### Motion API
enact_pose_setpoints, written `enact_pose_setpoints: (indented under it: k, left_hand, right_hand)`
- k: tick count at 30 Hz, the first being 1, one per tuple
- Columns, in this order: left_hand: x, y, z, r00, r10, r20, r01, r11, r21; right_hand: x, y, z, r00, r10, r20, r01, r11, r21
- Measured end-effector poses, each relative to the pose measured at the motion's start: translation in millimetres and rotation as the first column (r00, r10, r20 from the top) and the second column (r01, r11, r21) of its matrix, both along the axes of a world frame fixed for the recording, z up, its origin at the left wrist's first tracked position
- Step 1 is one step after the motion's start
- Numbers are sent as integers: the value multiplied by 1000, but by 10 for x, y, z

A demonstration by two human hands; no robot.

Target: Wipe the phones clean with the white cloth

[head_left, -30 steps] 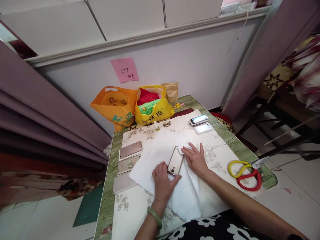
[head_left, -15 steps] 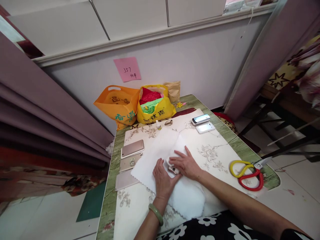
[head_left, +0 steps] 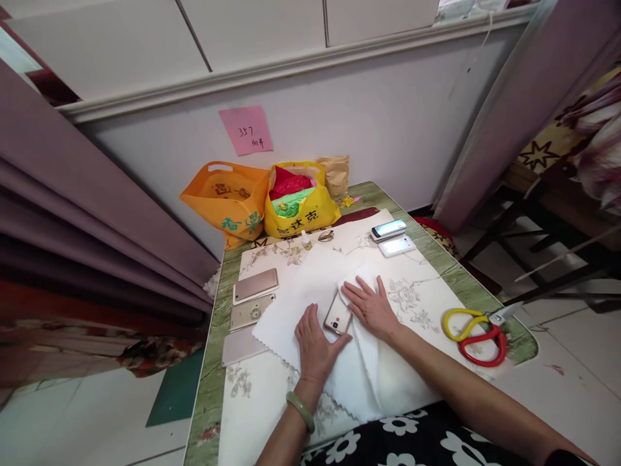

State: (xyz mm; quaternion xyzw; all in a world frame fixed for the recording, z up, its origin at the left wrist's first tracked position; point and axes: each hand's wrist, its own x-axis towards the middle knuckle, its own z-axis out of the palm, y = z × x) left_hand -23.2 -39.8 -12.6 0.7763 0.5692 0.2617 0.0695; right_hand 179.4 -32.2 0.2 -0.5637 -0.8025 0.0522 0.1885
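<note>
A pale gold smartphone lies back side up, its camera corner toward me, on a white cleaning cloth with zigzag edges. My left hand, with a green bangle at the wrist, rests flat on the cloth left of the phone. Its thumb reaches across to the phone's near end. My right hand lies with spread fingers on a folded part of the cloth, which covers the phone's far end. Both hands are open.
Three phones lie left of the cloth, two more at the far right. Large scissors with yellow and red handles rest near the right edge. An orange bag, a yellow bag, a small bottle and glasses are at the back.
My right hand has shifted right, drawing the folded cloth with it, so more of the phone's back shows. My left hand has barely moved; its thumb stays by the phone.
</note>
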Motion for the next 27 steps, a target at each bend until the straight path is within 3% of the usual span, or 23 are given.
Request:
enact_pose_setpoints:
  k: [1, 4, 5, 8, 9, 13, 14, 17, 18, 21, 22, 23, 25, 26, 27]
  left_hand:
    - [-1, 1, -1, 1000, -3, -1, 3, 1000, 1]
    - [-7, 8, -8, 1000, -9, -3, 9, 1000, 13]
    - [-8, 10, -10, 1000, -8, -5, 9, 1000, 15]
    - [-8, 8, -9, 1000, -2, -7, 2, 1000, 3]
    - [-7, 6, -5, 1000, -3, -6, 2, 1000, -5]
    - [-5, -4, 13, 1000, -5, 1, 5, 1000, -29]
    - [-5, -6, 16, 1000, -3, 4, 3, 1000, -30]
    - [-7, -10, 14, 1000, 4, 5, -4, 1000, -26]
    - [-9, -11, 11, 1000, 1, 4, 0, 1000, -21]
    - [-14, -9, 4, 1000, -13, -1, 13, 1000, -1]
    - [-13, -8, 3, 1000, -12, -3, 12, 1000, 4]
    - [-11, -7, 4, 1000, -8, -6, 8, 1000, 8]
    - [-5, -5, 10, 1000, 2, -5, -2, 1000, 17]
    - [-2, -5, 15, 1000, -1, 0, 1, 1000, 22]
    - [1, -6, 21, 1000, -6, 6, 6, 1000, 27]
  right_hand:
    - [0, 9, 7, 999, 39, 5, -39, 999, 1]
    - [-7, 21, 18, 943, 331, 41, -331, 944, -11]
    - [-7, 21, 18, 944, 329, 42, -328, 944, -13]
    - [-6, 8, 11, 999, 41, 13, -41, 999, -5]
    - [-8, -2, 8, 1000, 21, 9, -21, 1000, -4]
    - [-20, -36, 14, 929, 368, 27, -367, 930, -25]
    - [-22, -36, 19, 943, 333, 23, -333, 943, -21]
    - [-33, -29, 32, 1000, -4, 0, 4, 1000, 14]
    - [-40, -30, 34, 1000, -10, 5, 10, 1000, 23]
    - [-54, -26, 34, 946, 320, 53, -321, 947, 13]
    - [-55, -16, 35, 932, 358, 59, -359, 933, 8]
    - [-54, 0, 36, 951, 304, 55, -305, 952, 9]
    - [-58, 40, 40, 998, 54, 32, -55, 998, 24]
    - [-64, 57, 42, 1000, -17, 24, 16, 999, 31]
    - [-71, 69, 43, 1000, 0, 22, 0, 999, 37]
